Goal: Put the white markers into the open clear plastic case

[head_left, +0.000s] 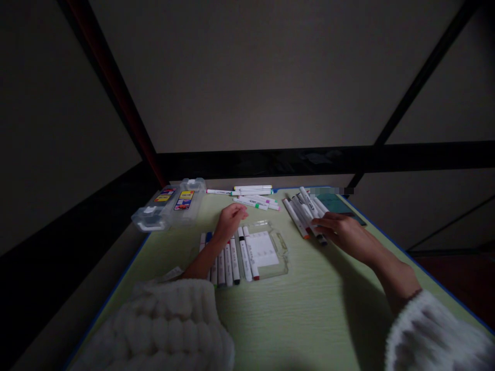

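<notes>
Several white markers with coloured caps (pixel 225 265) lie side by side in the left half of an open clear plastic case (pixel 284 269). Two more markers (pixel 247 257) rest in its right half beside a white printed card (pixel 263 248). My left hand (pixel 231 220) hovers over the case's far edge, fingers curled together with nothing visible in them. At the right, my right hand (pixel 344 232) has its fingers closed on a marker (pixel 320 206) at the edge of a loose pile of markers (pixel 297 219). Its fingertips partly hide that marker.
Further back lies another group of loose markers (pixel 253 201). Clear plastic cases (pixel 185 206) with yellow labels stand at the far left. Behind the right pile is a dark green flat object (pixel 334 205). A blue edge borders the light green table (pixel 278 319); a wall rises behind.
</notes>
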`<state>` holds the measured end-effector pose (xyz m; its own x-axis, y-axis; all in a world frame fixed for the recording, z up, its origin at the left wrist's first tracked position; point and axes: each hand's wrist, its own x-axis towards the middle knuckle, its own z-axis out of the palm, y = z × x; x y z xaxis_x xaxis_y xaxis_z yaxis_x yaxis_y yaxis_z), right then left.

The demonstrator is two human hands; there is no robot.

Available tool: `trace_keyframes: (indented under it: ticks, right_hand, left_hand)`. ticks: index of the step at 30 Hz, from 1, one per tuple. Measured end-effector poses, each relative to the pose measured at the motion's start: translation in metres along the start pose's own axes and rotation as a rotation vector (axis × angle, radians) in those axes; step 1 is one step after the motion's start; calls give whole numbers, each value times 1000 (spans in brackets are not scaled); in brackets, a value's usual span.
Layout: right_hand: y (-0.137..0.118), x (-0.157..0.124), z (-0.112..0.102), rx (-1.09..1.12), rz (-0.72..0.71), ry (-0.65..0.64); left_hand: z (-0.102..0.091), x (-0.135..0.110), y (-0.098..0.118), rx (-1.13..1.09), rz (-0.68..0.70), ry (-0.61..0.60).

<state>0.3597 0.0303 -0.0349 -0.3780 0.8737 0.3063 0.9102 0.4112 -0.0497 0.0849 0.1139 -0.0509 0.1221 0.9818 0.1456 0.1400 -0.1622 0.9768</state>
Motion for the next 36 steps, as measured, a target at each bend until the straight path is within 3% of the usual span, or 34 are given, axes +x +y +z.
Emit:
trace_keyframes:
  ticks: [8,20,27,32,36]
  right_hand:
    - [15,-2,5,30,-7,-57]
    - [15,-4,4,57,-7,-80]
    - [19,-6,6,54,48,-89]
    - [21,-9,10,-17,130,-28]
    - [20,-9,9,-42,207,-74]
  left_hand:
    - [0,2,-2,-13,-8,-7]
    - [0,7,-14,-15,33,-21]
    - [-1,6,-15,-13,44,-42]
    - [0,6,-15,-8,44,-48]
    - [0,6,-15,-11,43,-42]
